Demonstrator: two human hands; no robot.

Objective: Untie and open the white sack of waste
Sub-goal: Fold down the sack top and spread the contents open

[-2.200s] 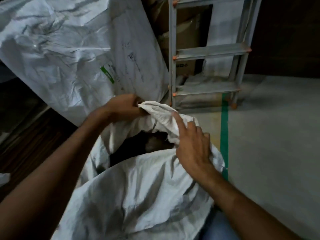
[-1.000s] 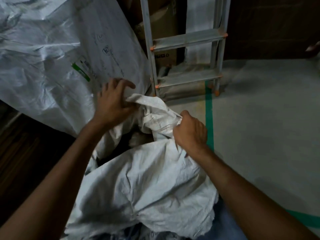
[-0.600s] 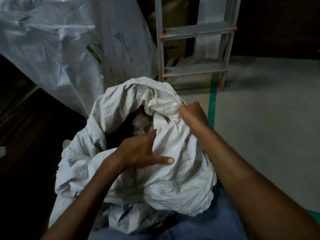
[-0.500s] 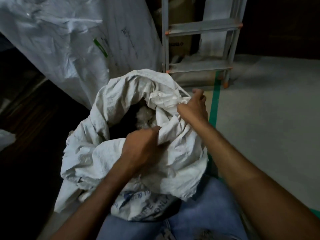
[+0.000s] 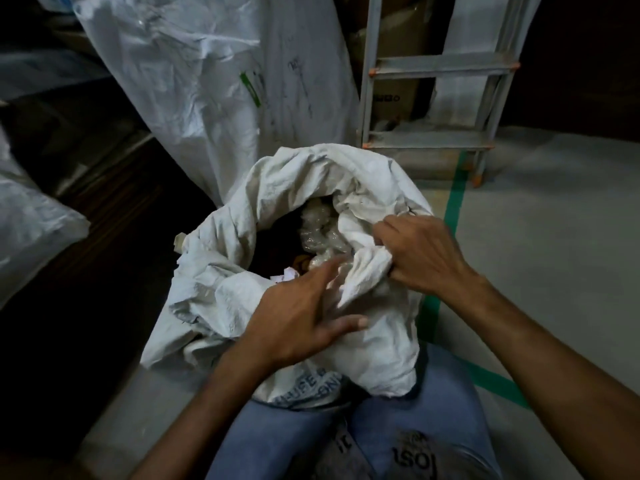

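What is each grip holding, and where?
Right grip clutches a bunched rim fold of the white sack, on its right side. Left grip holds nothing; its straight fingers are spread over the near rim.

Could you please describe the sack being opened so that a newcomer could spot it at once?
Start at the metal stepladder. In front of it sits the crumpled white sack, gripped by the right hand. Unlike the taller sack behind, its mouth gapes, showing clear plastic.

Matt woven-plastic white sack (image 5: 311, 188), crinkly glossy plastic waste (image 5: 320, 233) inside; dull grey metal ladder (image 5: 440, 67)
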